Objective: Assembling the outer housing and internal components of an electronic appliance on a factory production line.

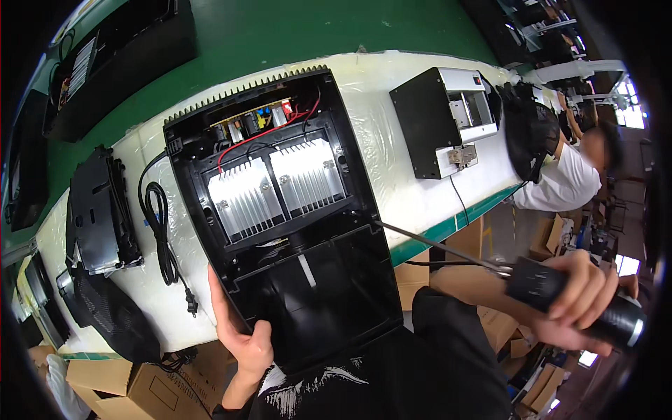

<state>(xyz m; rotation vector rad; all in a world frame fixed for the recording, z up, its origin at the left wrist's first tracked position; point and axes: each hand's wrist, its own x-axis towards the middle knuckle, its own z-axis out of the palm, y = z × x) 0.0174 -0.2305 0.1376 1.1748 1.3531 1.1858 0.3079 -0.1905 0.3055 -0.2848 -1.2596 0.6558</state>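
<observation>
A long black plastic housing (343, 301) lies opened up in front of me, one end resting on the table and the near end against my body. Two finned silver heat sinks (308, 175) sit inside it, below a circuit board (252, 120) with red wires. My left hand (246, 346) grips the housing's lower left edge, thumb over the rim. In my right hand (584, 297) is a black electric screwdriver (535, 283), fingers wrapped round its body. Its long thin bit reaches left to the housing's right edge, where the tip appears to touch.
A coiled power cord (164, 245) lies left of the housing, beside stacked black panels (101, 210) and black mesh (115, 315). A black-and-silver box (437, 122) stands at the right. Another person (567, 178) is beyond it. Cardboard boxes (157, 388) stand below the white-covered table (374, 84).
</observation>
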